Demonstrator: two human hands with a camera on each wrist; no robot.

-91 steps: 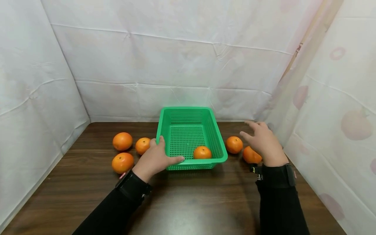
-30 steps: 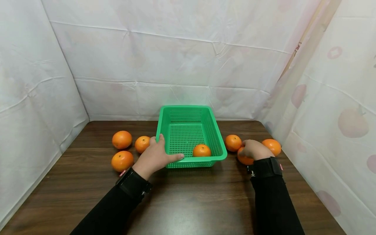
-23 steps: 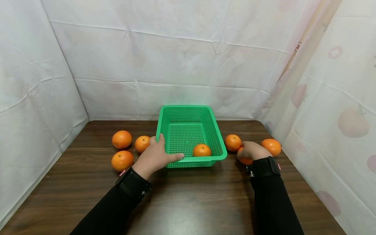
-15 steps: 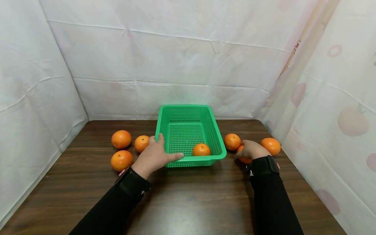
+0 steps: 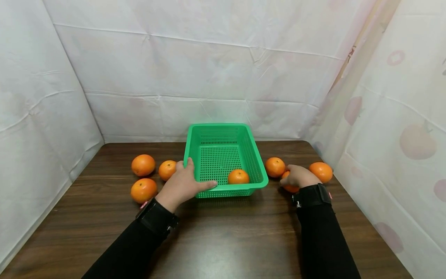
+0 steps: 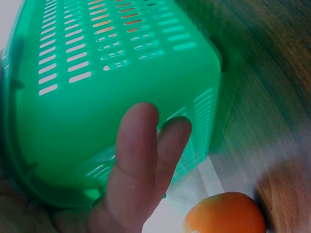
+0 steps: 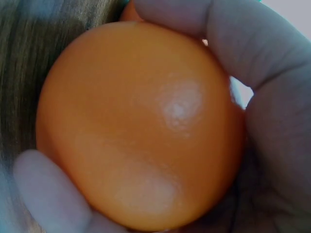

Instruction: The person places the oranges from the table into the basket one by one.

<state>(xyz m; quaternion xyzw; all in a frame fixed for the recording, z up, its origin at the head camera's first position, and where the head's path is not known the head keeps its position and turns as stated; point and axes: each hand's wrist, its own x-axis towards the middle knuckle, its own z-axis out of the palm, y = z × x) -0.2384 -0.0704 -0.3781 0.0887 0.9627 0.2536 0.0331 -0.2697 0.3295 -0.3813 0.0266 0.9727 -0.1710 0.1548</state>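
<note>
A green plastic basket (image 5: 256,155) with slotted walls stands at the table's middle, one orange (image 5: 238,176) inside near its front wall. My left hand (image 5: 181,186) holds the basket's front left corner, thumb along the front rim. In the left wrist view two fingers (image 6: 136,165) lie against the outside of the basket, below its rim. To the right of the basket, my right hand (image 5: 302,176) grips another orange (image 7: 141,121) on the table. The thumb and fingers curve round it in the right wrist view; from the head view the hand hides much of it.
Oranges flank the gripped one: one (image 5: 275,167) by the basket, another (image 5: 321,172) farther right. On the left are three more oranges, at the back (image 5: 143,165), in front (image 5: 144,190) and beside the left hand (image 5: 167,170). White sheeting (image 5: 209,69) encloses the wooden table (image 5: 223,240).
My right hand has come down from above the right-hand oranges and taken hold of one, uncovering the far right orange. The left hand has stayed on the basket; the view has shifted slightly.
</note>
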